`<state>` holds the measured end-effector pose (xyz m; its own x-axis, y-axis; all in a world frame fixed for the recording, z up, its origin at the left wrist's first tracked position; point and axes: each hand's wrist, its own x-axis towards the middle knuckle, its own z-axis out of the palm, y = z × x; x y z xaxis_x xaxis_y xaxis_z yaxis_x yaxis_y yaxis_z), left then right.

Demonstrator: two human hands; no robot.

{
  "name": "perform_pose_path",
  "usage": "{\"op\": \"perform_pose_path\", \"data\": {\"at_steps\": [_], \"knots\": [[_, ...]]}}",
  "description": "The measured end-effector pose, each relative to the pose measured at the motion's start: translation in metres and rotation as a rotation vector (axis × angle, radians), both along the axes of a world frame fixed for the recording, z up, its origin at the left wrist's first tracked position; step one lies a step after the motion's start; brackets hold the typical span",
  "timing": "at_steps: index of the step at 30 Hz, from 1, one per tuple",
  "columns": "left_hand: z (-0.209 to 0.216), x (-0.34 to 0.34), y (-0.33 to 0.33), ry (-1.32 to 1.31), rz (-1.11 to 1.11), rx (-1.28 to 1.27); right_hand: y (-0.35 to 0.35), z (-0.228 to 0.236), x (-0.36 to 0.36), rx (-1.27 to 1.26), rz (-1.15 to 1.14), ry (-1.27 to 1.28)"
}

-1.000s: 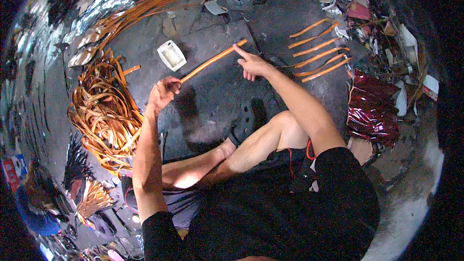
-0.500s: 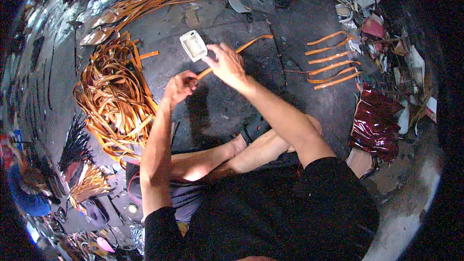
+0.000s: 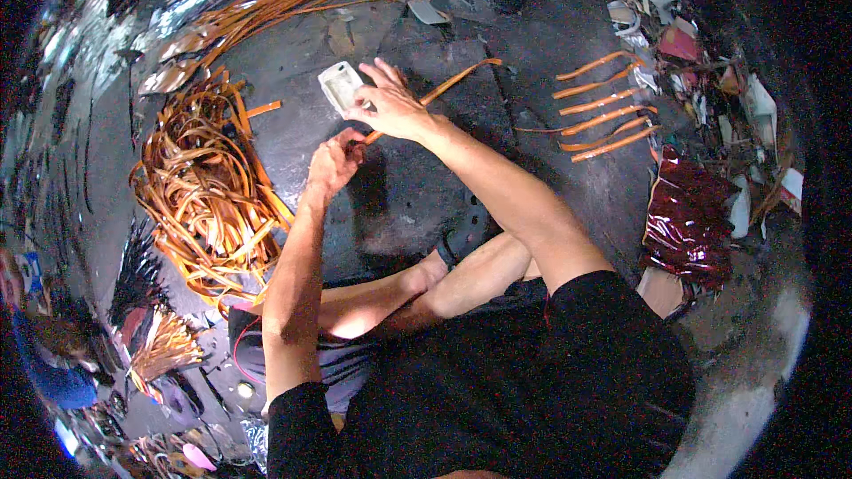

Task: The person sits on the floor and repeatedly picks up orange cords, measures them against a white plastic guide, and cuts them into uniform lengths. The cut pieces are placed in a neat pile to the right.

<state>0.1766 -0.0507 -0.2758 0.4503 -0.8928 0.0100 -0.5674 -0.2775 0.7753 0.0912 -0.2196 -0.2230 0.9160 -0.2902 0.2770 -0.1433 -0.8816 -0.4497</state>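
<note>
My left hand (image 3: 335,162) is closed on the lower end of a flat orange-brown strap (image 3: 461,76). The strap slants up to the right, passes under my right wrist, and its far end lies on the dark floor. My right hand (image 3: 393,112) is at the right edge of a small white rectangular tray (image 3: 327,87). Its thumb and index finger reach over the rim, apart from each other, while the other fingers stretch out. What lies inside the tray is partly covered by those fingers and too small to make out.
A big tangled heap of orange-brown straps (image 3: 209,186) lies at the left. Several short straps (image 3: 603,111) are laid in a row at the right, near a glossy dark-red sheet (image 3: 688,222). Scraps (image 3: 679,44) edge the far right. My crossed legs (image 3: 461,288) are close in front.
My right hand has moved left, its thumb and index finger now over the tray's rim. The left hand keeps hold of the strap. The whole view has shifted slightly.
</note>
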Motion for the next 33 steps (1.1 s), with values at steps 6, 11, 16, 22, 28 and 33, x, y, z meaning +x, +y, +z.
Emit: {"op": "perform_pose_path", "data": {"at_steps": [6, 11, 16, 22, 28, 33], "knots": [[0.005, 0.0, 0.001, 0.202, -0.009, -0.074, -0.044, 0.005, -0.085, 0.845, -0.358, 0.038], [-0.039, 0.018, -0.001, 0.6, 0.002, -0.091, -0.027, 0.025, -0.103, 1.09, -0.382, 0.445], [-0.047, 0.044, 0.023, 0.507, -0.107, -0.131, 0.023, 0.008, -0.09, 0.791, -0.316, 0.616], [-0.01, 0.086, 0.07, 0.48, -0.089, 0.439, 0.094, -0.045, -0.06, 0.373, -0.06, 0.514], [-0.002, 0.092, 0.081, 0.019, -0.047, 0.123, 0.17, -0.065, -0.01, 0.24, 0.039, 0.42], [-0.008, 0.06, 0.048, -0.126, -0.127, 0.045, 0.181, -0.024, -0.027, 0.341, 0.123, 0.24]]}}
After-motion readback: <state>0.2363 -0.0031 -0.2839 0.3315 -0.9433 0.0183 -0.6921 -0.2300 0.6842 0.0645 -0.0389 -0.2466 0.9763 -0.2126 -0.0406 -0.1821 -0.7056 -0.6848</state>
